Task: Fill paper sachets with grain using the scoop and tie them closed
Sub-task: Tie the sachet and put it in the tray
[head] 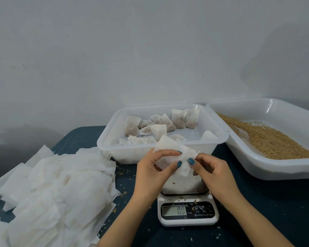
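An empty white paper sachet (173, 154) is held flat above the kitchen scale (187, 207). My left hand (153, 172) pinches its left side between thumb and fingers. My right hand (210, 172) pinches its right edge. Brown grain (273, 138) fills the white tray (268, 170) at the right. No scoop is visible. Several filled, tied sachets (161, 123) lie in the white tub (146, 154) behind my hands.
A loose heap of empty paper sachets (53, 189) covers the left of the dark blue table (268, 211). The scale's display reads 0.0. Stray grains dot the table and the scale. A pale wall stands behind the tub and tray.
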